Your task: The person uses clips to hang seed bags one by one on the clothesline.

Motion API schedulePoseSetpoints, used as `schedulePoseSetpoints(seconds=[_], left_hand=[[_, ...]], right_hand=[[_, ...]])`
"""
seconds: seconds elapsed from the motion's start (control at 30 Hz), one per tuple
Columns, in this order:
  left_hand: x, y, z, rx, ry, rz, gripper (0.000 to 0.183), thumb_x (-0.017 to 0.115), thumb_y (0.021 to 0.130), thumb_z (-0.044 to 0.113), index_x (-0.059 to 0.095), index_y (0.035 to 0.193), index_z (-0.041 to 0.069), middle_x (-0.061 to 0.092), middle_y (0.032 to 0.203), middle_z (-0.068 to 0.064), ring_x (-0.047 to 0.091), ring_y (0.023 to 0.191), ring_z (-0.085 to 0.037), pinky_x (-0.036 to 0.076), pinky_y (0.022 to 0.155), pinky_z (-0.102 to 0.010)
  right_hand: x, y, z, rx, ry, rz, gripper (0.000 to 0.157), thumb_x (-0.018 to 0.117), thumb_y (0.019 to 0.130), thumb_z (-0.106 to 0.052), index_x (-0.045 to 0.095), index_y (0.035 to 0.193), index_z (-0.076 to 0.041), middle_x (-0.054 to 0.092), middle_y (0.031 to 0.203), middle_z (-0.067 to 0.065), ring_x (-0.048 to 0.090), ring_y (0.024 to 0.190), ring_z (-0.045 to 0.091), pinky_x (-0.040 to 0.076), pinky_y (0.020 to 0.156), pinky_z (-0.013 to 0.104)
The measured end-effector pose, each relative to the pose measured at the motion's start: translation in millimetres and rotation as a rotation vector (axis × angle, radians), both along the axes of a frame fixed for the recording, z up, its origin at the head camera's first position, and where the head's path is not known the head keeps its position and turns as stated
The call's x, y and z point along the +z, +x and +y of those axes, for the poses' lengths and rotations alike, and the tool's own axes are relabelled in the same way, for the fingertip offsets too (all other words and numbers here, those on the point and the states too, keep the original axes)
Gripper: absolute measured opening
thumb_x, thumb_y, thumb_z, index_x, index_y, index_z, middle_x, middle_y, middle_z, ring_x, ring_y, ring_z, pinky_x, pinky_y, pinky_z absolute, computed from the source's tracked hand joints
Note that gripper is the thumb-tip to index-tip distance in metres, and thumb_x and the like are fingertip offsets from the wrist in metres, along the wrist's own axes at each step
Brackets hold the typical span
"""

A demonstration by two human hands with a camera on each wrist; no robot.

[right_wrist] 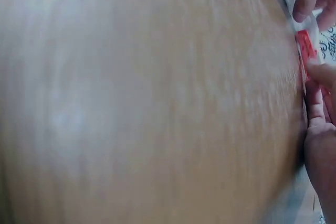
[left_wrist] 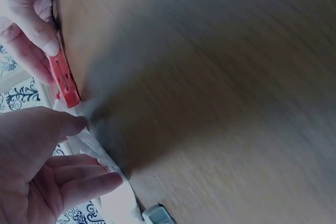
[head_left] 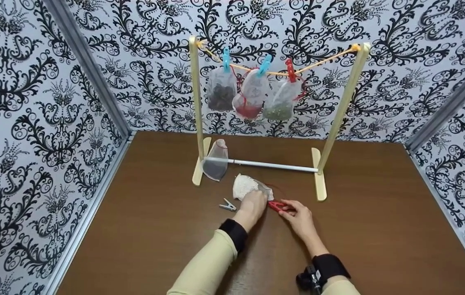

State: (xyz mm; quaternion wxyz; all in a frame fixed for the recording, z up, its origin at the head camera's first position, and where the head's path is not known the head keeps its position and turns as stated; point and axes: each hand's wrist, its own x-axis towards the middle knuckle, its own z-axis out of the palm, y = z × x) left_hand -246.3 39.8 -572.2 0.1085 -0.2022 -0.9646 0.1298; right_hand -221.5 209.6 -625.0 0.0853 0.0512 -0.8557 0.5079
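A white-filled mesh bag [head_left: 243,187] lies on the table in the head view. My left hand [head_left: 254,204] grips its narrow end, thumb and fingers at the fabric in the left wrist view. Between thumb and fingers, my right hand [head_left: 299,216] pinches a red clothespin [head_left: 276,205]. The clothespin's tip is right at the bag's end, close to my left thumb. A grey clothespin [head_left: 228,205] lies just left of my left hand. Behind it, another mesh bag [head_left: 216,164], grey and flat, leans over the rack's white bar [head_left: 273,166].
A wooden rack [head_left: 342,110] stands at the back with an orange string [head_left: 326,60] across it. Three filled mesh bags hang there, under two blue clothespins [head_left: 265,64] and one red clothespin [head_left: 291,70]. Patterned walls [head_left: 31,102] enclose the brown table [head_left: 379,229].
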Motion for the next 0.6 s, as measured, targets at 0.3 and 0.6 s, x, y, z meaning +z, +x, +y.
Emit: schedulePoseSetpoints(seconds=[0.3,0.6], left_hand=[[0.0,-1.3,-5.3,-0.025,-0.092,0.083,0.020,0.056,0.093,0.021,0.074,0.085,0.027,0.072,0.078,0.014,0.066,0.075,-0.001,0.054,0.066,-0.016],[-6.9,-0.1,-7.9,-0.006,0.074,0.064,0.019,0.060,0.090,0.016,0.077,0.082,0.021,0.074,0.078,0.006,0.069,0.076,-0.006,0.057,0.062,-0.019]], right_hand=[[5.0,-6.4,-3.3,-0.032,-0.160,-0.101,0.036,0.075,0.083,0.003,0.067,0.117,0.011,0.067,0.107,0.028,0.071,0.088,0.017,0.053,0.072,0.009],[2.6,-0.5,-5.6,-0.005,-0.051,-0.031,0.032,0.077,0.079,0.009,0.070,0.110,0.009,0.062,0.111,0.023,0.071,0.096,0.029,0.060,0.082,0.023]])
